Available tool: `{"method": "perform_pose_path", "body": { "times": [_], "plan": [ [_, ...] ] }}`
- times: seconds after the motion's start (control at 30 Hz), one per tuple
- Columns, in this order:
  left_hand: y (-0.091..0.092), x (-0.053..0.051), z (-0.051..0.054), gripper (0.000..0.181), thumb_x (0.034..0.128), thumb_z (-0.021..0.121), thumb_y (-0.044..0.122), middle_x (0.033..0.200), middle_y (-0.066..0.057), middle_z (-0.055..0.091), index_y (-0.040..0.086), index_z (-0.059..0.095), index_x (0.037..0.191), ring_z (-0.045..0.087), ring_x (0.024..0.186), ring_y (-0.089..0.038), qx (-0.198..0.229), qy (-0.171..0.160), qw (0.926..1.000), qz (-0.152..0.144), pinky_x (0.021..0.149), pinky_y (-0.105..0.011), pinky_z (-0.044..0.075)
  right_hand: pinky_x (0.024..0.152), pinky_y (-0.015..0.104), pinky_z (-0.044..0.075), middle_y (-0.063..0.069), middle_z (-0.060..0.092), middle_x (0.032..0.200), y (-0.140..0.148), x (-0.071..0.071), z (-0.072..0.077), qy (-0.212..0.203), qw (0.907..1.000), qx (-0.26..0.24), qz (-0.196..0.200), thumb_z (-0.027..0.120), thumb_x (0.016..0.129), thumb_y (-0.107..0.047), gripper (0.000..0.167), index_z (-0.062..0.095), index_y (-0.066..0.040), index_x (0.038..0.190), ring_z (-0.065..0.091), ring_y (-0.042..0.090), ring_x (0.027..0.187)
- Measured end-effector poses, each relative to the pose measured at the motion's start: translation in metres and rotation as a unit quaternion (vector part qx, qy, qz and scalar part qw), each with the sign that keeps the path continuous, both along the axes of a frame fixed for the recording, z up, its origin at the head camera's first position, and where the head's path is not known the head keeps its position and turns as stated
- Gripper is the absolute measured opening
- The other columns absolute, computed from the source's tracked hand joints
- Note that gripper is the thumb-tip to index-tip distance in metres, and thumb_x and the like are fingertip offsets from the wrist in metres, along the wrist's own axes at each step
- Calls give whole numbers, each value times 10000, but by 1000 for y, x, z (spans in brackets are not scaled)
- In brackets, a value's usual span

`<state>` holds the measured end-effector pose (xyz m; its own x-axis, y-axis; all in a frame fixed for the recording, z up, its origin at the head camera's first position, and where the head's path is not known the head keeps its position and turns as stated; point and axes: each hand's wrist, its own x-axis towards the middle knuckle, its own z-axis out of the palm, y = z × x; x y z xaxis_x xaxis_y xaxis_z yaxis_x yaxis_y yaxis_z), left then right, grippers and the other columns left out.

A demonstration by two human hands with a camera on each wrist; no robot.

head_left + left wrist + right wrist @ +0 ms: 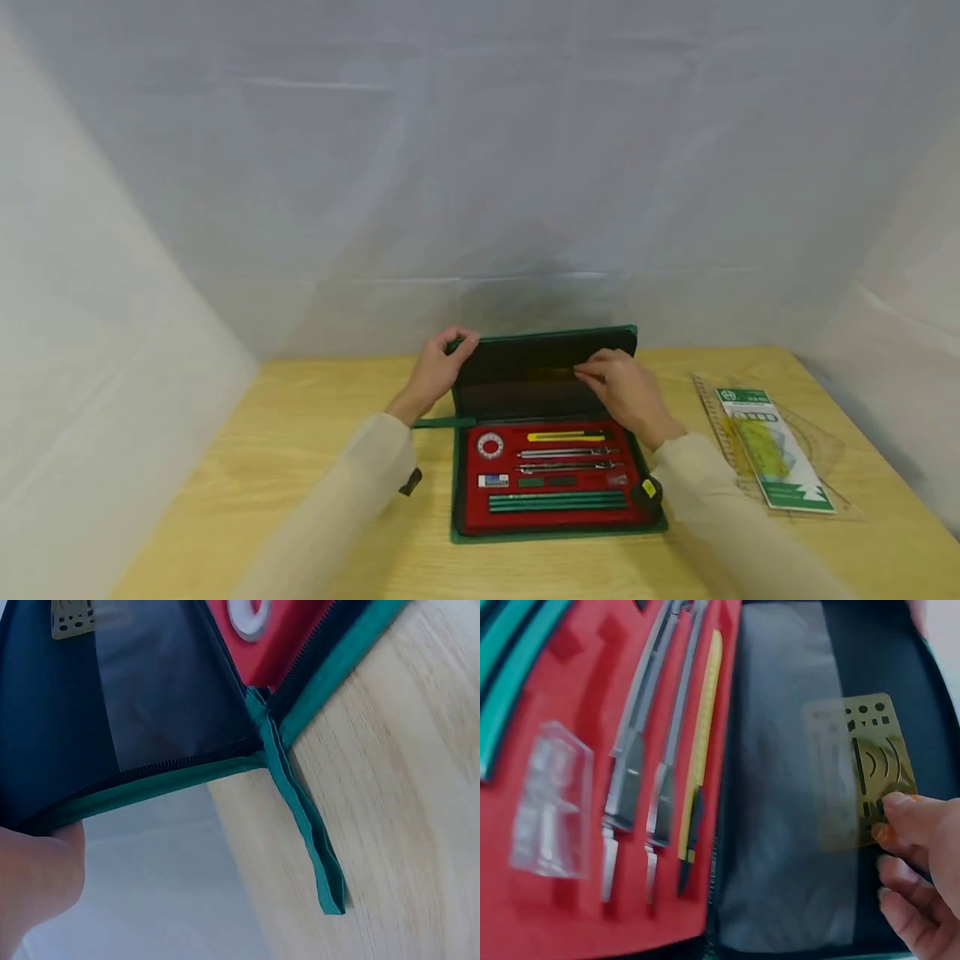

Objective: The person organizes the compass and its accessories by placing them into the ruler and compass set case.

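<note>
A green zippered drawing-set case [560,533] stands open on the table, its dark lid [495,358] raised at the back. My left hand [438,371] grips the lid's upper left edge, its thumb showing at the green border in the left wrist view. With thumb and forefinger my right hand [930,851] pinches a translucent yellow stencil template [881,746]. Part of that template lies behind the clear pocket [780,900] inside the lid; the rest sticks out. In the left wrist view a corner of the template [71,626] shows at the top.
A red tray [551,527] in the case holds green pencils [558,502], a yellow utility knife [566,437], compasses [566,454], an eraser [492,481] and a white ring [491,446]. At right lie clear rulers [705,400] and a green-white packet [798,492]. A green strap [311,832] sticks out left.
</note>
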<state>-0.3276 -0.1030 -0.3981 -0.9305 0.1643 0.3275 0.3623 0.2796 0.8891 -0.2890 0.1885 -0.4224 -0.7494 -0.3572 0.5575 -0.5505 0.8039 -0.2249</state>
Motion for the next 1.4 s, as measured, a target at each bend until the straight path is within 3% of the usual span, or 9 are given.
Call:
{"method": "perform_pose_path", "body": {
  "times": [0.27,0.4,0.57,0.73,0.83,1.0,1.1,1.23,1.4],
  "plan": [
    [5,0,-6,278,958,597,266,1091,-133,640,7,672,1027,551,1061,-262,211,255,9995,4,949,-417,402,693,347,511,24,649,951,-4,0,-15,-294,9994,153,47,668,903,-118,153,742,-78,1031,586,185,798],
    [7,-1,-7,273,960,597,240,1112,-156,619,-17,652,1037,526,1077,-292,531,141,9985,16,958,-439,380,629,331,479,16,675,945,-6,0,-19,-256,9996,71,-57,685,892,-140,160,739,-107,1039,544,173,743],
    [15,0,-11,226,947,619,233,1125,-114,596,19,614,1020,483,1142,-237,895,-59,9957,222,982,-421,347,551,319,449,5,671,876,-7,2,-23,-530,9978,-38,-408,698,888,-194,124,708,-143,1001,538,149,670],
    [26,-1,-12,268,924,644,292,1172,-112,579,44,624,1027,468,1165,-241,1140,-390,9914,507,995,-441,343,615,383,514,33,680,962,-8,7,-21,-727,9950,156,-671,691,892,-207,128,723,-131,989,624,208,760],
    [33,-4,-12,286,914,651,323,1102,-97,583,47,626,986,497,1044,-229,1223,-609,9884,662,916,-416,394,641,409,527,70,666,1030,-9,11,-18,-779,9929,306,-844,690,889,-208,165,723,-107,1016,637,246,809],
    [40,-7,-12,290,909,655,342,765,-33,521,59,597,886,448,702,-172,1397,-750,9851,669,688,-325,406,725,430,525,97,631,1089,-7,18,-14,-881,9882,620,-1088,710,870,-241,268,686,-95,1092,630,261,830],
    [39,-8,-14,310,901,662,366,684,0,460,73,578,844,398,628,-141,1511,-760,9833,665,636,-305,379,659,399,525,113,595,1137,-6,20,-13,-952,9893,476,-999,701,878,-248,328,657,-92,1164,626,240,789],
    [34,-9,-15,310,899,664,367,706,-1,479,76,579,835,411,650,-142,1650,-771,9806,725,653,-303,384,543,302,468,115,542,1196,-1,24,-12,-784,9951,-54,-601,674,903,-217,328,641,-93,1205,579,149,697],
    [28,-10,-17,280,913,647,338,735,-4,499,76,582,839,422,681,-152,1793,-704,9784,753,676,-311,387,615,288,479,70,531,1214,13,30,-14,-395,9979,-493,-171,658,918,-179,244,669,-99,1148,541,88,740]
  ]
}}
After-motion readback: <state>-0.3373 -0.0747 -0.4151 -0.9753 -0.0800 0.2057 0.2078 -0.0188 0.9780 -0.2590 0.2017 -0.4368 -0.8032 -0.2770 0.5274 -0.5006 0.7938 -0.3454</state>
